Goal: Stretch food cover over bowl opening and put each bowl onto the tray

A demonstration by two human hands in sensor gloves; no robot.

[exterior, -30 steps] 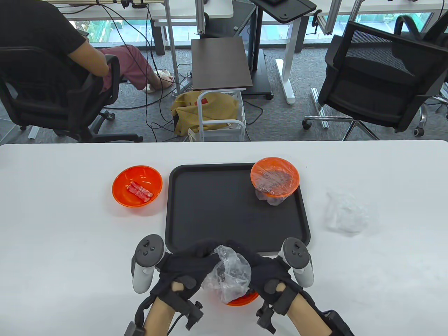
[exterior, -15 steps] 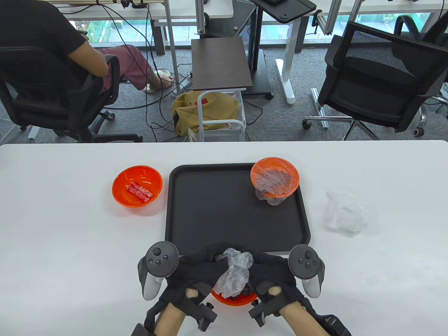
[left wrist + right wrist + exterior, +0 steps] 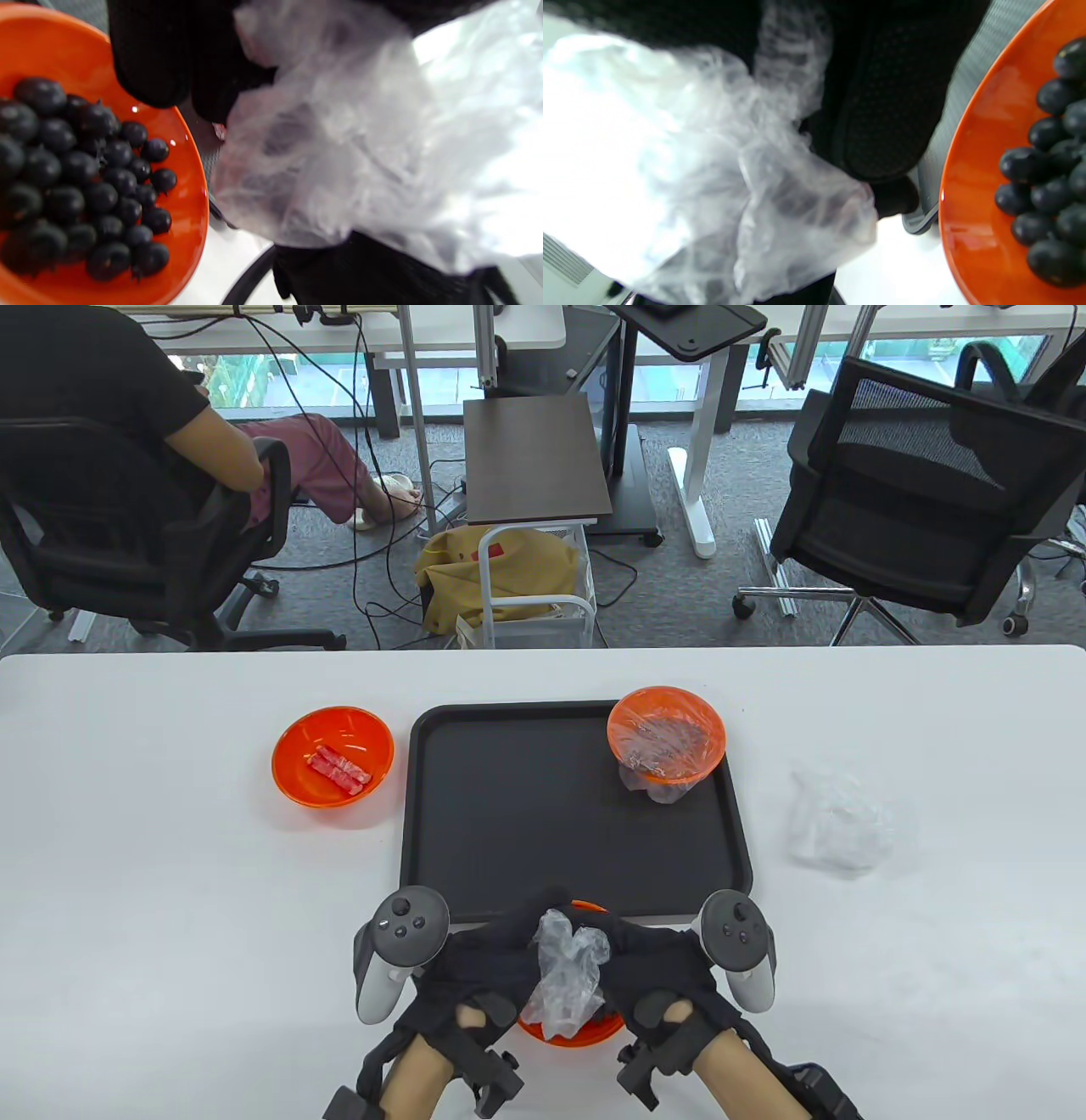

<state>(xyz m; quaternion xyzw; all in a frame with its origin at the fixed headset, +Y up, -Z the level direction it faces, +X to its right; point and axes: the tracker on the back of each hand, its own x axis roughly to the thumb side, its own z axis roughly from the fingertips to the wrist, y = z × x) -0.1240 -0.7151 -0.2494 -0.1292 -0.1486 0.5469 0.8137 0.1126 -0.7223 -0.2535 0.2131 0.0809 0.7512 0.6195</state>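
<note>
Near the table's front edge stands an orange bowl (image 3: 585,1033) of dark berries (image 3: 63,178), mostly hidden under both hands. My left hand (image 3: 492,959) and right hand (image 3: 657,971) meet above it, and both grip a bunched clear food cover (image 3: 567,976). In the left wrist view the cover (image 3: 360,161) hangs beside the bowl (image 3: 188,212). The right wrist view shows my gloved fingers (image 3: 882,106) curled into the cover (image 3: 712,190) next to the bowl's rim (image 3: 971,169). A covered orange bowl (image 3: 666,734) sits in the far right corner of the black tray (image 3: 526,814).
An uncovered orange bowl (image 3: 333,757) with red pieces stands left of the tray. Spare clear covers (image 3: 840,819) lie crumpled to the tray's right. Beyond the table's far edge are office chairs and a seated person.
Both hands shifted slightly forward and closer together over the berry bowl. The cover has drawn into a narrower bunch, and the bowl's far rim now shows beyond the fingers.
</note>
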